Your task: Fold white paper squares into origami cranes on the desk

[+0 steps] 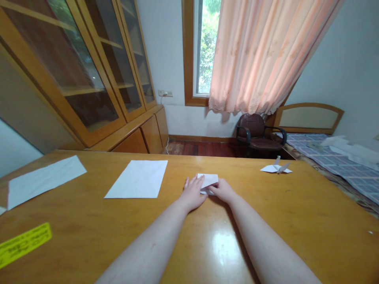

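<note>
From here I see shelves [111, 42] inside the glass-fronted cabinet [108, 79]. On the glossy bench [89, 225], my left hand [193, 194] spreads its fingers over the folded white paper [209, 179]; my right hand [225, 191] grips its edge.

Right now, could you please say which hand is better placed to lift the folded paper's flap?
Probably the right hand: its fingers touch the folded paper at the open edge; the left hand rests on its left side.
</note>
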Available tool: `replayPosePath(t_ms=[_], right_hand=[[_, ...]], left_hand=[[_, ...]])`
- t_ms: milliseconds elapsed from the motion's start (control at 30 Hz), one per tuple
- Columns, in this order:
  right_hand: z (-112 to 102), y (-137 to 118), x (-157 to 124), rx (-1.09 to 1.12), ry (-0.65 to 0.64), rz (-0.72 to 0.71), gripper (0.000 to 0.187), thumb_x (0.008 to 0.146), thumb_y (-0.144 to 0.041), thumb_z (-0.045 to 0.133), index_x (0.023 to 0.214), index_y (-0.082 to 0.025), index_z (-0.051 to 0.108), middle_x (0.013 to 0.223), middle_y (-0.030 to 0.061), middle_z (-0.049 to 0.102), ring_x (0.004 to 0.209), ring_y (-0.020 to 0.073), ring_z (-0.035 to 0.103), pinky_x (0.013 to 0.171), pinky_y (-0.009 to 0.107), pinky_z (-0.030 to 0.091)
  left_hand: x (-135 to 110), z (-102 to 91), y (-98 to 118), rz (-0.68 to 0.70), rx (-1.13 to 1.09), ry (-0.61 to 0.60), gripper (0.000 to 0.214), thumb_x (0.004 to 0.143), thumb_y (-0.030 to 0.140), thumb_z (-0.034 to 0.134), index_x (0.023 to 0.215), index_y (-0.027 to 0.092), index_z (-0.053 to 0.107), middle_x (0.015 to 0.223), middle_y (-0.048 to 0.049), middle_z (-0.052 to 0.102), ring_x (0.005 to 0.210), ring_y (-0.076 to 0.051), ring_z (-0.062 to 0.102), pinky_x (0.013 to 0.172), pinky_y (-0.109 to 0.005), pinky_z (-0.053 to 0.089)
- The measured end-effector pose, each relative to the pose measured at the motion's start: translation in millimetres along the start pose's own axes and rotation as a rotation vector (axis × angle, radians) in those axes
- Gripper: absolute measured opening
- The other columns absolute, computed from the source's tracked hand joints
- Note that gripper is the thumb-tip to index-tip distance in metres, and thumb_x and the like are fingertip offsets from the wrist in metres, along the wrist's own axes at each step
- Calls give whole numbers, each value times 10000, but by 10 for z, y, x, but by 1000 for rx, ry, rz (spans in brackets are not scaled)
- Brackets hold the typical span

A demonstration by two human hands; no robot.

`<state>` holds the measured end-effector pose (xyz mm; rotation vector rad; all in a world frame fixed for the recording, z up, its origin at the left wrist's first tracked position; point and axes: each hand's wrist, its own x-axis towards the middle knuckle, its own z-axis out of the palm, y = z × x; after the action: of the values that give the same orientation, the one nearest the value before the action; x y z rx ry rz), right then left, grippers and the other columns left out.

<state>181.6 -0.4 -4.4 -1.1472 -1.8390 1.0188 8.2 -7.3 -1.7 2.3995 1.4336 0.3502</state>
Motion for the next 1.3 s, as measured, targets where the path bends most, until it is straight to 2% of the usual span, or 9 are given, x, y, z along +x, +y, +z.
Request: replayPosePath(t_ms=[100,233,367,467,600,800,1000,1133,1300], right_hand=[[-27,15,4,-8,86,-25,246,771,-265,494,828,-186,720,791,19,718,710,187,619,669,277,454],[-108,43,4,-61,471,37,354,811,-334,426,549,-179,607,551,7,592,582,159,535,584,252,375],[-172,46,6,-83,642,110,423,846,-428,391,539,-187,552,516,-7,517,554,151,494,567,256,345],[-167,49,31,-123,601,120,404,845,-437,398,604,-181,598,570,10,567,606,167,526,597,266,364],[-108,103,89,-218,434,107,297,823,-366,461,820,-172,685,811,67,683,777,206,597,719,304,425],[-43,197,135,-481,214,52,324,801,-184,488,1068,-181,671,1147,115,645,1073,236,568,953,368,388],[-50,136,120,-607,89,95,312,793,-180,521,1055,-217,687,1217,76,615,1174,228,514,1018,389,348],[-100,134,111,-565,81,72,292,784,-181,547,1027,-230,701,1196,65,629,1139,220,538,1010,377,360],[-169,159,94,-459,34,61,273,744,-191,608,993,-230,714,1166,56,646,1063,215,570,961,358,397]], left_hand=[[-3,16,-6,-3,15,-22,675,824,453,455,1427,216,265,1476,-68,332,1390,-264,186,1129,-521,46],[-1,28,-20,6,37,-47,659,830,462,447,1422,225,284,1490,-68,303,1392,-266,182,1128,-521,61],[-3,33,-23,11,50,-53,636,839,473,435,1415,233,310,1498,-80,282,1395,-270,172,1127,-519,69],[-6,36,-24,16,56,-50,591,843,465,444,1395,278,352,1496,-78,287,1388,-277,194,1120,-528,82],[-5,33,-32,30,43,-47,503,853,457,450,1348,370,411,1491,-46,303,1381,-281,214,1112,-540,94],[14,23,-21,30,12,-27,402,846,402,500,1246,386,533,1448,-26,381,1371,-280,238,1107,-541,113],[37,6,-18,89,-45,41,194,824,327,564,964,328,698,1242,-1,588,1291,-236,374,1108,-501,152],[19,-24,11,101,-72,45,169,828,275,542,890,297,698,1105,5,649,1206,-205,461,1099,-472,190],[-1,-51,36,30,-56,118,159,819,357,551,824,239,658,1021,-20,653,1056,-209,544,1063,-467,244]])
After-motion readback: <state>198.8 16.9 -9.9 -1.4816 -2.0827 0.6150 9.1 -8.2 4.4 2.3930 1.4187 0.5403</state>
